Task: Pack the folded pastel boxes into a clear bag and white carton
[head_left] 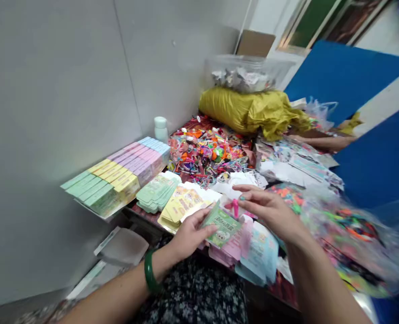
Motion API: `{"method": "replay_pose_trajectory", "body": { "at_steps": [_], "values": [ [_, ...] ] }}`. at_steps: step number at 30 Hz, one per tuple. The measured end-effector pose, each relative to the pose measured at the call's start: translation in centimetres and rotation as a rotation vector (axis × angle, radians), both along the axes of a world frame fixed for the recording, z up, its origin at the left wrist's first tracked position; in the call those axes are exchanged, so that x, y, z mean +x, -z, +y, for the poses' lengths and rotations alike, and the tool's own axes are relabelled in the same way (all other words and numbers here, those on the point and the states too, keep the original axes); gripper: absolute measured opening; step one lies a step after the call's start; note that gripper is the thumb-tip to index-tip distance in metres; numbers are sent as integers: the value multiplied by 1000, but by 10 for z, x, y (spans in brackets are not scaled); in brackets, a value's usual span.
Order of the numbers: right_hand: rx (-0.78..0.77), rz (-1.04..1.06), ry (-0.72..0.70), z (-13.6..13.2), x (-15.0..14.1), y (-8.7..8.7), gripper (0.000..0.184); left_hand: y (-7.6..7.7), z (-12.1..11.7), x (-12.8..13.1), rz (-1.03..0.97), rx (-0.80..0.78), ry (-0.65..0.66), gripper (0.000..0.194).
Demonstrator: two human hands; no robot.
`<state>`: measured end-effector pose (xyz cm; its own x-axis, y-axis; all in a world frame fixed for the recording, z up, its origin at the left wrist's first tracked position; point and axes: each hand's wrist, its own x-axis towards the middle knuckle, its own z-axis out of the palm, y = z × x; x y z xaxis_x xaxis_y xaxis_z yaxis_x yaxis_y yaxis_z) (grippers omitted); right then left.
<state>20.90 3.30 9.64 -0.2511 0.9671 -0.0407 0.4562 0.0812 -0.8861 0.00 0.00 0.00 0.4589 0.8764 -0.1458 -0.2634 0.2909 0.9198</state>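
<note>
Green box (pixel 223 226): one, 5 o'clock from centre, above the counter's (pixel 289 288) near edge; print slants 10 to 4 o'clock, long axis unclear
Left fingers (pixel 208 231): gripping it
Right fingers (pixel 253 196): at one pink piece (pixel 235 209), 1 o'clock of the box; cannot tell whether they grip
Flat stacks (pixel 155 192): four, 10 to 4 o'clock around it
Flask (pixel 161 130): one, 11 o'clock

From the wearer's head, one camera looks forward and down over the lap (pixel 195 292), close to the left hand (pixel 191 231) and right hand (pixel 270 208), across the bench (pixel 283 288) to the wall (pixel 57 90) at left and, farther off, blue panels (pixel 344 76) at right
</note>
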Motion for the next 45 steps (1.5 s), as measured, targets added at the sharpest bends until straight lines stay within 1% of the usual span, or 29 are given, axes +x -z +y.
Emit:
{"method": "replay_pose_trajectory", "body": {
  "at_steps": [3,5,8,12,14,17,18,19,20,22,23,24,26,29,31,33,36,39,42,45],
  "values": [
    [-52,-25,-92,6,-23,6,25,2,3,-7,-25,46,-60,41],
    [-62,-8,-128,11,-33,9,24,4,5,-12,-29,47,-93,39],
    [-33,26,-119,20,-43,11,26,7,8,-20,-34,21,-137,40],
    [-22,-15,-105,26,-54,10,27,11,11,-29,-60,-8,-169,42],
    [0,-88,-149,25,-60,8,25,12,13,-32,-65,-27,-178,44],
    [-3,-169,-268,30,-61,3,23,13,14,-37,-52,-35,-178,43],
    [-4,-165,-273,35,-60,3,24,13,13,-38,-53,-23,-174,40],
    [5,-165,-239,43,-57,4,27,13,12,-40,-58,-7,-169,36],
    [33,-204,-171,53,-55,7,31,14,11,-41,-66,7,-163,33],
    [121,-391,4,77,-53,20,33,14,8,-43,-78,12,-155,31],
    [163,-533,59,90,-55,29,31,15,7,-44,-78,8,-150,31],
    [185,-620,75,101,-58,40,27,16,6,-45,-73,4,-144,33],
    [210,-713,34,119,-69,66,23,17,5,-46,-58,0,-144,37],
    [239,-796,-54,135,-92,99,24,17,6,-48,-30,11,-132,36],
    [254,-842,-88,142,-104,114,26,15,8,-50,-12,20,-123,33],
    [255,-874,-109,150,-112,121,29,13,10,-52,4,28,-126,32],
    [241,-885,-124,160,-112,121,29,12,10,-56,44,45,-140,32],
    [236,-844,-110,161,-103,109,31,14,5,-56,97,61,-121,32],
    [200,-782,-110,145,-94,88,30,14,-2,-55,124,63,-48,33],
    [110,-720,-192,116,-94,66,21,12,-7,-55,151,75,39,32]
  ]
}}
